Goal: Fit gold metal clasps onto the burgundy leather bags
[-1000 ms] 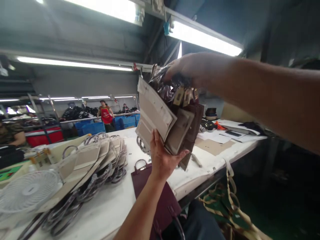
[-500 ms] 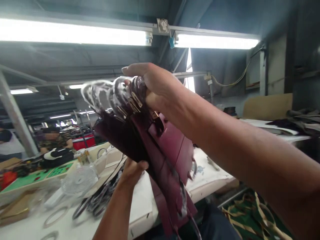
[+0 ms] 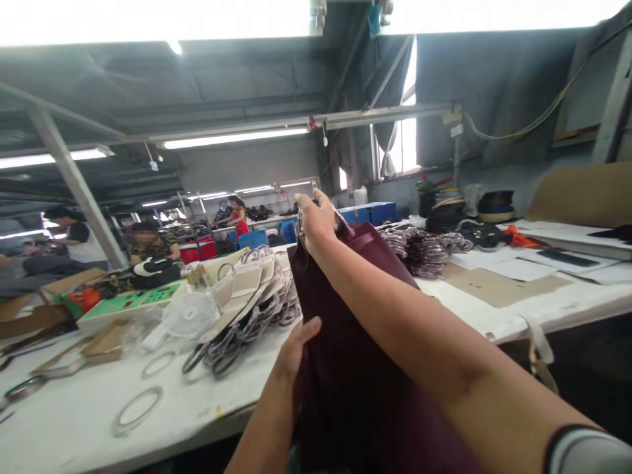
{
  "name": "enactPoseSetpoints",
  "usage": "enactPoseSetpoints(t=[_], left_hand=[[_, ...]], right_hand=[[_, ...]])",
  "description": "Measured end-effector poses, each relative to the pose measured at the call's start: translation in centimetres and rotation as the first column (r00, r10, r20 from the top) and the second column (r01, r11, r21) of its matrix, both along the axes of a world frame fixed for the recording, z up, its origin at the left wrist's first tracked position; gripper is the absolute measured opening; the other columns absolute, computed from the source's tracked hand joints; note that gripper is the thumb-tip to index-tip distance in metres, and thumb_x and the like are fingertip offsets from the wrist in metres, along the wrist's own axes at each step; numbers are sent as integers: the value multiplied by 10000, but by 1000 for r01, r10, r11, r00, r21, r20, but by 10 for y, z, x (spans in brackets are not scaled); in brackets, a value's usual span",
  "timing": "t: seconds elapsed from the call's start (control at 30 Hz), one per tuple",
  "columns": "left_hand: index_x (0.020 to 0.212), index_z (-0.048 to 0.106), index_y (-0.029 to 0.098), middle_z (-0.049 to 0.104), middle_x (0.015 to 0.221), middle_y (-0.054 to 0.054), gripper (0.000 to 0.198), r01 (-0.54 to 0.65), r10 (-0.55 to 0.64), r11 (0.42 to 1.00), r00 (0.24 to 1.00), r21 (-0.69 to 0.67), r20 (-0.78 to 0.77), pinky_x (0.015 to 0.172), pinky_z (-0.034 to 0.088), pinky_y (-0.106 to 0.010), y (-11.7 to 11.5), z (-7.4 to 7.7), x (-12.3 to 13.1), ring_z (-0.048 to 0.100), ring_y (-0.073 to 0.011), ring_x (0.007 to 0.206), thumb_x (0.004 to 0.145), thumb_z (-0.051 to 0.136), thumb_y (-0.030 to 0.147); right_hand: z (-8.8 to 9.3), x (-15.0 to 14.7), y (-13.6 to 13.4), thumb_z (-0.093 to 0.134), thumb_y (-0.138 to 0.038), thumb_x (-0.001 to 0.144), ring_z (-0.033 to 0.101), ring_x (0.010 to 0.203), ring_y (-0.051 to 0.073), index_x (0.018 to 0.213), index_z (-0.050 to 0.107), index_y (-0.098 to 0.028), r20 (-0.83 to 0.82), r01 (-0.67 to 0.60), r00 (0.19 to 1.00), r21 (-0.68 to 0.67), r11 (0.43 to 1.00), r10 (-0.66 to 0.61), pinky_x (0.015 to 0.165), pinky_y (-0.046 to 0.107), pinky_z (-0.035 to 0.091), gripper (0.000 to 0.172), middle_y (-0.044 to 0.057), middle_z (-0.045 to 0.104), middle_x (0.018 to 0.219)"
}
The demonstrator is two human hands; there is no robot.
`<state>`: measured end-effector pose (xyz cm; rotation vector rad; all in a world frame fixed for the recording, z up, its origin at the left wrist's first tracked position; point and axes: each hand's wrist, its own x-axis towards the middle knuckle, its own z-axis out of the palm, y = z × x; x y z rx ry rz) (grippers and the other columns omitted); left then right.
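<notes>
A stack of dark burgundy leather bag panels (image 3: 340, 342) stands upright in front of me, over the table's front edge. My right hand (image 3: 318, 220) is closed around the panels' plastic-wrapped handles at the top, which it largely hides. Lower down, my left hand (image 3: 299, 345) grips the stack's left edge, its thumb on the near face and its other fingers hidden behind. Left of the stack lies a pile of beige bag panels (image 3: 259, 280) with wrapped handles. To the right lies a pile of burgundy panels with wrapped handles (image 3: 427, 253).
On the white table (image 3: 197, 411) are a small white fan (image 3: 190, 315), two tape rings (image 3: 158, 363) and a shallow cardboard box (image 3: 106, 342). A brown cardboard sheet (image 3: 508, 288) and white sheets lie right. Several people, one in camouflage (image 3: 162, 249), are beyond.
The view has tilted down and turned. The burgundy panels have moved right and lower, with both my hands still on them. The piles on the table now show more fully.
</notes>
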<state>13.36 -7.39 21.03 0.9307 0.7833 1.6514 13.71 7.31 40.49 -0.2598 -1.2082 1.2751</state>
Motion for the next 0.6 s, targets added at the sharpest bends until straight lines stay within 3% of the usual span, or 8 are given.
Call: enactPoseSetpoints(t=[0.13,0.23,0.33,0.43,0.47,0.5,0.53,0.6], left_hand=[[1265,686,79,793,1127,-193,557,-134,134,983,991,-127,-5,1065,562,-545,35,0,1,766,-375,1045,740,826,199],[1142,730,77,813,1033,-175,488,-223,224,957,974,-187,-15,973,620,-518,58,-9,-16,792,-352,916,674,834,169],[1112,736,86,820,999,-159,479,-304,309,925,951,-226,-16,962,628,-487,69,-27,-39,796,-333,906,646,834,134],[1142,731,76,821,997,-164,470,-323,342,905,940,-276,20,979,621,-460,72,-50,-62,797,-325,927,681,812,120],[1153,728,69,821,986,-165,464,-326,353,896,935,-302,40,974,623,-452,73,-57,-68,798,-321,919,698,799,119],[1158,726,60,822,964,-166,451,-328,368,883,928,-336,59,960,628,-446,73,-65,-75,801,-316,895,714,783,117],[1159,724,48,822,936,-166,431,-329,382,867,921,-373,76,940,635,-441,73,-73,-81,803,-308,857,736,762,120],[1152,721,23,819,869,-164,384,-319,401,835,911,-449,99,894,650,-433,75,-86,-91,799,-285,754,784,715,132]], right_hand=[[-27,-25,24,583,-504,916,405,1480,226,1536,421,-163,56,44,997,12,999,-45,1255,400,280,726,111,437,1614],[-37,-33,41,609,-471,929,334,1527,220,1600,311,-180,251,-79,965,16,997,72,1262,405,274,791,105,351,1667],[-41,-14,65,678,-401,910,583,1333,275,1585,357,-170,441,-338,830,-89,937,342,1117,473,482,782,157,601,1457],[-55,34,101,763,-470,866,747,969,267,1512,496,-182,579,-586,631,-78,806,515,889,452,616,756,140,760,1128],[-67,54,115,785,-516,844,750,924,268,1501,521,-189,658,-598,595,-20,801,461,854,449,625,780,140,765,1104],[-84,74,129,787,-560,834,746,918,269,1465,570,-194,715,-523,618,65,850,326,853,441,621,761,136,770,1088],[-105,93,142,788,-582,825,736,956,272,1426,614,-197,742,-399,652,161,903,155,893,436,607,735,129,771,1094],[-163,125,160,786,-616,809,713,1056,303,1429,618,-172,801,-219,598,197,956,-28,1005,461,554,781,142,763,1155]])
